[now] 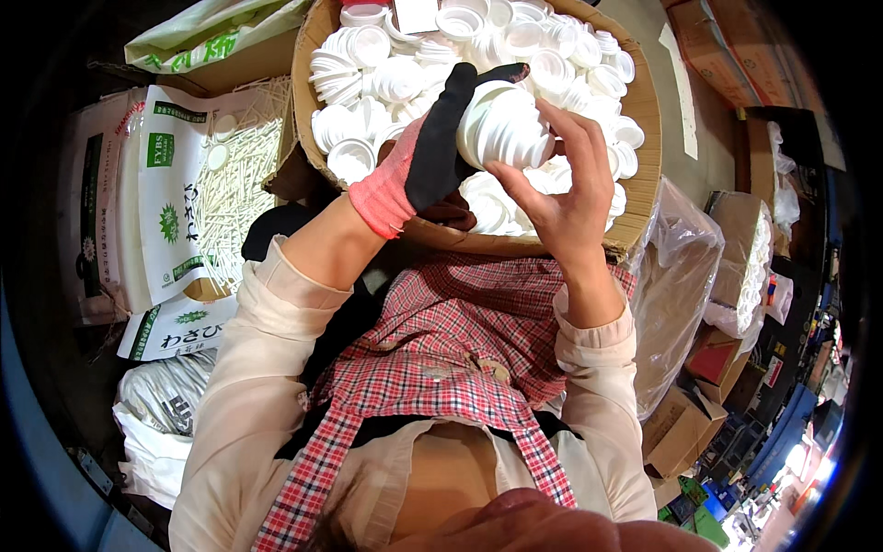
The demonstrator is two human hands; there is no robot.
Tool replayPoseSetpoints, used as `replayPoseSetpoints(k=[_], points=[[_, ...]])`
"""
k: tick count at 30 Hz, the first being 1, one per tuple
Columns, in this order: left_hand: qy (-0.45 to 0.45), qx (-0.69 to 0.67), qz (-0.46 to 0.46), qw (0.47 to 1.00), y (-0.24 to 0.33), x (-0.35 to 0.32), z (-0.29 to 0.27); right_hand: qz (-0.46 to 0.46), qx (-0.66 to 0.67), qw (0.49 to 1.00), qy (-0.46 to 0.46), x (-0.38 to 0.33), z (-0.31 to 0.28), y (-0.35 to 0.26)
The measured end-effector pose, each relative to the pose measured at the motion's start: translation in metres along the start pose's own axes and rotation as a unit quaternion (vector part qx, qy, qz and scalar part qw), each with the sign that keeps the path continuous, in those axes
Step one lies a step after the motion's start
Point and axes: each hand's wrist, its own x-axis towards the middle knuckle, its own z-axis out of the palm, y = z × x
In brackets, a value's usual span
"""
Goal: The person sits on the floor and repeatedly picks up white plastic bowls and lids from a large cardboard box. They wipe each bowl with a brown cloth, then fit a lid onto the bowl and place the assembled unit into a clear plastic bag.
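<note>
A nested stack of white plastic lids [504, 127] is held up between both my hands. My left hand [434, 147], in a black and pink glove, is closed around its left side, thumb and fingers partly hidden behind it. My right hand [581, 189] is bare; its thumb and fingers are curled about the right end of the stack. Below them, many similar loose white lids [397, 78] fill a large cardboard carton [646, 106]. A red round piece [363, 14] lies at the carton's far left.
At the left, thin white sticks [241, 175] lie on a printed white bag [166, 221], with a few lids among them. A clear plastic bag [676, 267] hangs at the carton's right. Farther right are an opened cardboard box [681, 428] and a box of white parts [740, 253].
</note>
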Motion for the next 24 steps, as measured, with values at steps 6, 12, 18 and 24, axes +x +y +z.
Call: replayPoseSetpoints(k=[6, 12, 18, 24], points=[[0.024, 0.024, 0.078, 0.996, -0.005, -0.006, 0.005, -0.002, -0.018, 1.0, 0.001, -0.001, 0.002, 0.001], [0.007, 0.022, 0.044, 0.999, 0.006, -0.004, 0.003, 0.016, -0.011, 1.0, 0.005, -0.002, 0.001, -0.004], [-0.001, -0.065, 0.027, 0.997, 0.007, -0.006, 0.002, 0.002, -0.013, 1.0, 0.001, -0.003, 0.001, -0.003], [0.024, -0.172, -0.093, 0.98, 0.014, 0.002, 0.009, 0.077, 0.133, 0.988, -0.001, 0.001, -0.001, 0.0]])
